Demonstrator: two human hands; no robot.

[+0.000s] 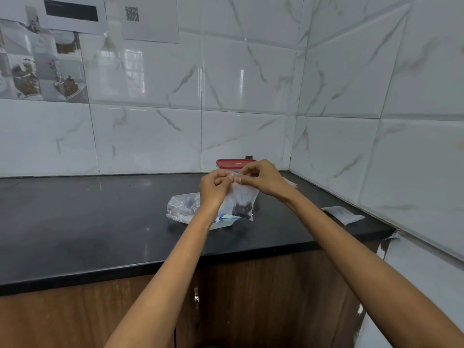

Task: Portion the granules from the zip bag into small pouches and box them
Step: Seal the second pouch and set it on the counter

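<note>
A small clear pouch (242, 200) hangs above the black counter (88, 222), with dark granules gathered at its bottom. My left hand (214, 185) and my right hand (259, 175) both pinch its top edge, fingertips close together. Behind and below it lies the large clear zip bag (183, 205) with a blue zip strip, crumpled on the counter, with some dark granules inside. A box with a red lid (232, 164) stands against the back wall, partly hidden by my hands.
An empty flat pouch (342, 214) lies on the counter at the right, near the side wall. More flat pouches (291, 183) show behind my right wrist. Tiled walls meet in the corner. Wooden cabinet doors sit below the counter's front edge.
</note>
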